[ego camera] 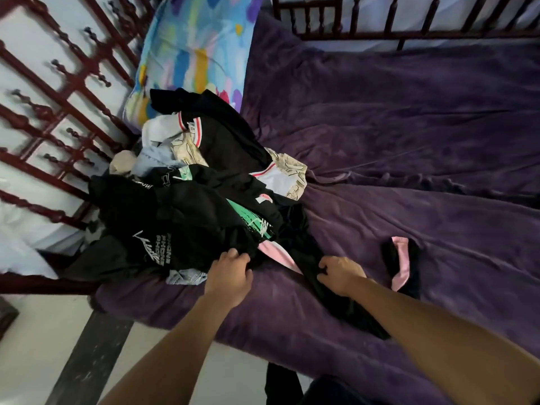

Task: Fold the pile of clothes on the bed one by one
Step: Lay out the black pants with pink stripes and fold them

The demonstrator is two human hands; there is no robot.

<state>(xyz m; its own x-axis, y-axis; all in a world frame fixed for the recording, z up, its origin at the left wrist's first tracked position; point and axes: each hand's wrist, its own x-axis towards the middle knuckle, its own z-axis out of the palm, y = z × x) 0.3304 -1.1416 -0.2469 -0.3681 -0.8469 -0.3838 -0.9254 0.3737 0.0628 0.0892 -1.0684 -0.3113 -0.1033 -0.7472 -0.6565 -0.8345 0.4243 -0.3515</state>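
Two bare arms reach over a purple bed [409, 147]. Left hand [230, 276] curls its fingers into the near edge of the clothes pile [190, 200] (mostly black), heaped at the bed's left side. Right hand [340, 274] pinches a black garment [347, 312] trailing from it; a black and pink piece [400, 264] lies just right.

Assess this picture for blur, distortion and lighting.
Head view: wide-angle distortion bows the red bed rail at left; light is soft and even, no glare on the purple blanket; black fabrics in the clothes pile merge into dark; the left hand gripping the pile and right hand gripping a black garment look slightly soft.
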